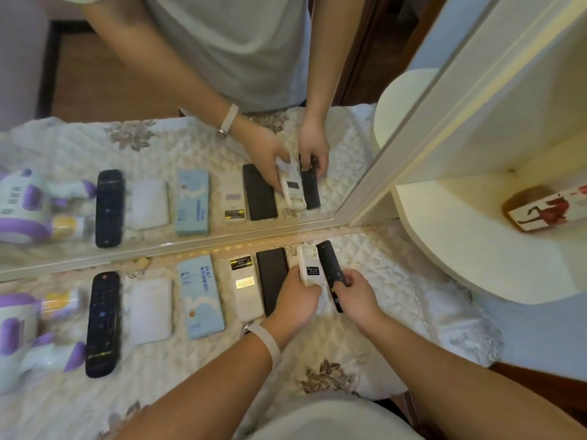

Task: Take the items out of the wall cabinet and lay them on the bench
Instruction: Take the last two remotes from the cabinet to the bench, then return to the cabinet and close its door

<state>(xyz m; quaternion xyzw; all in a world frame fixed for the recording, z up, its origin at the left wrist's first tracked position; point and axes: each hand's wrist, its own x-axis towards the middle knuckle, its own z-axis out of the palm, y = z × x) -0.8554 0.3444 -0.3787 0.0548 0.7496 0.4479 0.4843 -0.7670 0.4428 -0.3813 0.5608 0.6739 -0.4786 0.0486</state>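
**Both hands set remotes on the quilted bench**

Meanwhile, the left hand (295,300) grips a white remote (309,265) by its near end, fingers curled round it, its far end close to the mirror (190,185). The right hand (359,296) pinches a slim black remote (330,268) just beside the white one; whether either one already rests on the quilted bench (397,281) is hard to tell.

Left of them a row lies flat on the bench: a black slab (271,277), a white remote with gold labels (246,284), a pale blue box (200,293), a white card-like case (149,309), a long dark remote (103,322) and a blurred purple-and-white toy (19,328). On the cream shelf (476,249) to the right sits a brown-and-white box (540,208).
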